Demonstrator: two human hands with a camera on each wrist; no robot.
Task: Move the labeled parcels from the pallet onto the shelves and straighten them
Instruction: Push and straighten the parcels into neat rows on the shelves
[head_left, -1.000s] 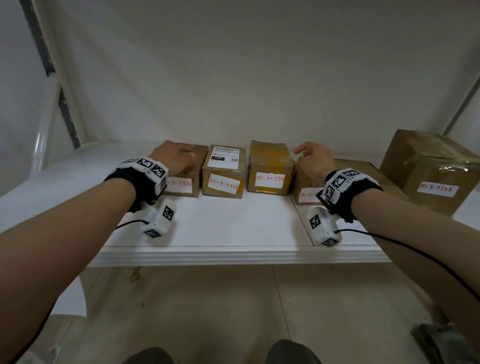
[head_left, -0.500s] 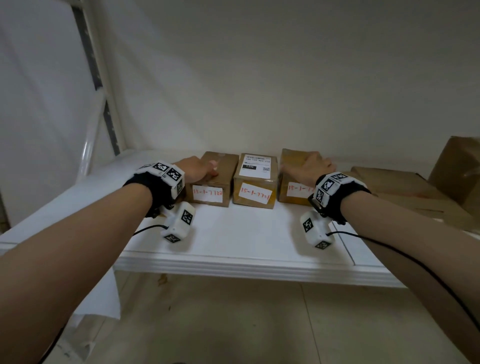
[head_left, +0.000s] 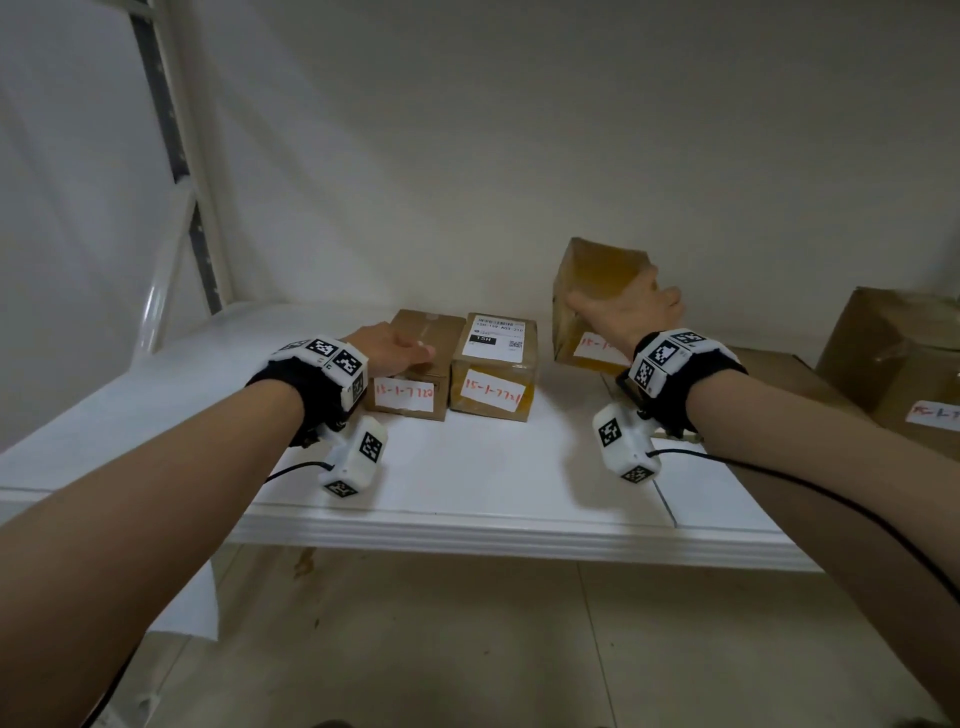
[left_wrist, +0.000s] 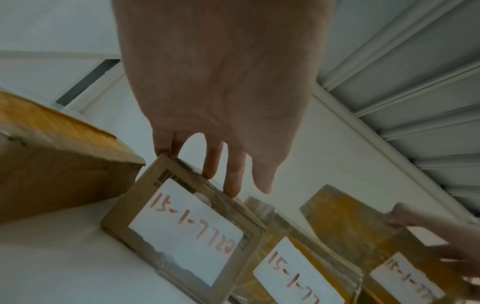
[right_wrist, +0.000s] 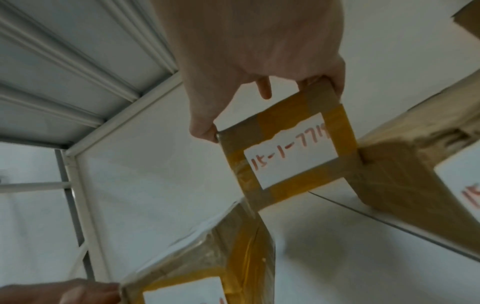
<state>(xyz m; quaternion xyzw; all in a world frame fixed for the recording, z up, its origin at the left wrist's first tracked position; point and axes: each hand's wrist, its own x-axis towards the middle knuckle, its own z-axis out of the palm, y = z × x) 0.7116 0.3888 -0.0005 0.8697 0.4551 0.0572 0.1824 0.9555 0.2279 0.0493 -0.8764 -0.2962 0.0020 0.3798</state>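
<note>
Two labeled brown parcels stand side by side on the white shelf (head_left: 467, 483): the left parcel (head_left: 421, 364), marked 15-1-7720 (left_wrist: 187, 226), and the middle parcel (head_left: 493, 364), which also carries a printed label. My left hand (head_left: 389, 353) rests on top of the left parcel, its straight fingers (left_wrist: 231, 174) touching the top front edge. My right hand (head_left: 628, 306) grips a yellow-taped parcel (head_left: 592, 280) marked 15-1-7719 (right_wrist: 291, 156). It holds this parcel tilted above the shelf, with the thumb (right_wrist: 205, 131) on one side and the fingers on the other.
A flat brown parcel (head_left: 779, 374) lies on the shelf under and right of the lifted one. A large labeled box (head_left: 893, 353) stands at the far right. The shelf's upright post (head_left: 171, 156) rises at the left, and a ribbed shelf underside (right_wrist: 64, 61) is overhead.
My right hand has taken hold of the yellow-taped parcel and lifted it off the shelf, up and to the right. The left hand stays on the left parcel.
</note>
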